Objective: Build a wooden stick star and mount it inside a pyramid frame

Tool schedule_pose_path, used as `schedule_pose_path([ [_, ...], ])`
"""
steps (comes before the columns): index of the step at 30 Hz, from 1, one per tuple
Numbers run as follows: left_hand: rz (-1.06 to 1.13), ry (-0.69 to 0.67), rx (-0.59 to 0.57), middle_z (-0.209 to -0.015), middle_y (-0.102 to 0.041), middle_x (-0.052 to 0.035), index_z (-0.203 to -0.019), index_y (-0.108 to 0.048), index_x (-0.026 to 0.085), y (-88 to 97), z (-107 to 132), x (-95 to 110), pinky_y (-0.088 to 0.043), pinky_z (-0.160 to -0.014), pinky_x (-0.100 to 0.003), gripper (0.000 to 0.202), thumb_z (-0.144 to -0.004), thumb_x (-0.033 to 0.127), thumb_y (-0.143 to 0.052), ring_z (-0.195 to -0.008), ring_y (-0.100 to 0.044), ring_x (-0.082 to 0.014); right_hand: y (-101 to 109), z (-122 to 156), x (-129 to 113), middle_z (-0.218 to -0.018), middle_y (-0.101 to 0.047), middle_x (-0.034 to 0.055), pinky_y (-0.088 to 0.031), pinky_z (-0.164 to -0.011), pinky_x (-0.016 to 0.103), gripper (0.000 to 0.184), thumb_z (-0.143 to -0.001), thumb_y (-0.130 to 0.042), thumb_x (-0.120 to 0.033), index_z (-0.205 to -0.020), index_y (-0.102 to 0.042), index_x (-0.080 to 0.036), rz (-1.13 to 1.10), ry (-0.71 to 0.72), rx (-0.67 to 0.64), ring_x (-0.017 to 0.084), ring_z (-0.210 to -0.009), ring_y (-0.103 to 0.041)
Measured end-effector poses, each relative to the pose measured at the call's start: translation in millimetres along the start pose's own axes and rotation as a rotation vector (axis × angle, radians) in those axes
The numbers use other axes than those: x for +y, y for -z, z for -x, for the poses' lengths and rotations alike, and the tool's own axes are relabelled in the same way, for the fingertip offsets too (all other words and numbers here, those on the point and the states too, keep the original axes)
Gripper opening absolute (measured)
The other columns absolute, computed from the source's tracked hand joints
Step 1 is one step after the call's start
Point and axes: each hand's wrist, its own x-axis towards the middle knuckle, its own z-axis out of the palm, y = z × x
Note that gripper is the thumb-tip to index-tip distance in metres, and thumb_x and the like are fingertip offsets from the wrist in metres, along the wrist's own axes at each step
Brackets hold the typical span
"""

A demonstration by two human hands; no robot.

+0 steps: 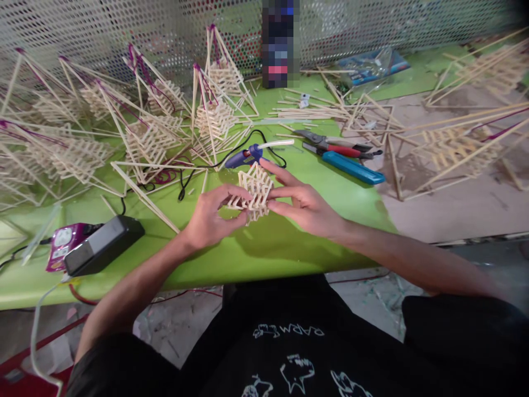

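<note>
Both of my hands hold a small lattice block of stacked wooden sticks above the green mat. My left hand pinches its left side with curled fingers. My right hand grips its right side, index finger stretched along the top. A blue glue gun with a white glue stick lies just behind the block, its black cord looping to the left.
Several finished stick pyramids with purple thread crowd the back left. Red-handled pliers and a blue-handled cutter lie to the right. A black box and a pink packet sit at the left. Loose sticks and stick frames cover the right floor.
</note>
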Motion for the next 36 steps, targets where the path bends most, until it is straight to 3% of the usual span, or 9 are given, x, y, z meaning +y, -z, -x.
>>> schedule_pose_path([
  [3,-0.157,-0.188,0.052,-0.095,-0.073,-0.0021,-0.107,-0.066,0.019,1.7,1,3,-0.059,-0.073,-0.025,0.03,-0.079,0.008,-0.073,-0.081,-0.07,-0.0129,0,1,-3,-0.163,-0.038,-0.0097,-0.018,-0.13,0.056,0.014,-0.092,-0.068,-0.03,-0.098,-0.08,-0.035,0.122,0.124,0.058,0.028,-0.158,-0.023],
  [8,-0.514,-0.556,0.087,-0.095,-0.069,-0.0045,-0.112,-0.062,0.019,11.5,1,3,-0.061,-0.067,-0.026,0.032,-0.084,0.01,-0.071,-0.081,-0.069,-0.0146,-3,2,-3,-0.158,-0.045,-0.0021,-0.032,-0.123,0.056,0.013,-0.089,-0.073,-0.028,-0.101,-0.076,-0.033,0.152,0.194,0.152,0.028,-0.15,-0.039],
  [12,-0.731,-0.816,0.011,-0.092,-0.069,-0.0059,-0.108,-0.061,0.019,23.7,-3,8,-0.066,-0.074,-0.033,0.021,-0.089,0.01,-0.065,-0.086,-0.07,-0.0186,-6,3,4,-0.142,-0.058,0.0047,-0.044,-0.115,0.052,0.01,-0.09,-0.071,-0.029,-0.1,-0.072,-0.029,0.053,0.205,0.198,0.027,-0.139,-0.052],
  [15,-0.904,-1.03,-0.097,-0.095,-0.073,-0.0092,-0.108,-0.062,0.016,31.8,-6,16,-0.067,-0.081,-0.037,0.02,-0.09,0.016,-0.069,-0.089,-0.073,-0.0219,-3,2,5,-0.125,-0.064,0.0058,-0.053,-0.107,0.049,0.009,-0.095,-0.063,-0.033,-0.102,-0.067,-0.028,-0.054,0.172,0.315,0.024,-0.118,-0.064],
  [18,-1.063,-1.133,-0.228,-0.104,-0.075,-0.0118,-0.116,-0.06,0.015,33.2,-7,22,-0.067,-0.086,-0.038,0.026,-0.092,0.024,-0.069,-0.095,-0.075,-0.0241,7,1,-5,-0.123,-0.066,0.0048,-0.054,-0.105,0.05,0.014,-0.096,-0.059,-0.034,-0.108,-0.065,-0.03,0.013,0.263,0.412,0.025,-0.115,-0.066],
  [21,-1.11,-1.197,-0.328,-0.102,-0.077,-0.0075,-0.119,-0.059,0.018,26.6,-5,25,-0.065,-0.09,-0.035,0.024,-0.097,0.025,-0.062,-0.093,-0.076,-0.0208,17,2,-21,-0.141,-0.06,0.0008,-0.047,-0.114,0.055,0.018,-0.091,-0.065,-0.029,-0.108,-0.071,-0.034,0.31,0.369,0.211,0.028,-0.132,-0.057],
  [24,-1.098,-1.254,-0.374,-0.099,-0.078,-0.0037,-0.12,-0.059,0.02,17.8,-2,26,-0.064,-0.091,-0.033,0.021,-0.1,0.027,-0.057,-0.091,-0.076,-0.0184,21,1,-31,-0.147,-0.057,0.0008,-0.042,-0.119,0.057,0.01,-0.089,-0.068,-0.022,-0.093,-0.076,-0.029,0.508,0.335,-0.021,0.03,-0.144,-0.046],
  [30,-0.993,-1.243,-0.436,-0.102,-0.077,-0.0072,-0.124,-0.058,0.018,10.6,1,26,-0.062,-0.087,-0.033,0.026,-0.099,0.025,-0.06,-0.092,-0.075,-0.0194,26,-14,-32,-0.158,-0.047,-0.001,-0.035,-0.126,0.054,0.024,-0.083,-0.066,-0.005,-0.085,-0.079,-0.025,0.623,0.136,-0.337,0.03,-0.154,-0.033],
  [36,-0.938,-1.282,-0.482,-0.104,-0.074,-0.0065,-0.123,-0.062,0.018,6.8,2,27,-0.056,-0.077,-0.03,0.026,-0.102,0.029,-0.055,-0.086,-0.073,-0.0166,16,-29,-35,-0.157,-0.05,0.0008,-0.026,-0.131,0.046,0.021,-0.078,-0.069,-0.001,-0.068,-0.076,-0.018,0.675,0.115,-0.531,0.032,-0.156,-0.026],
])
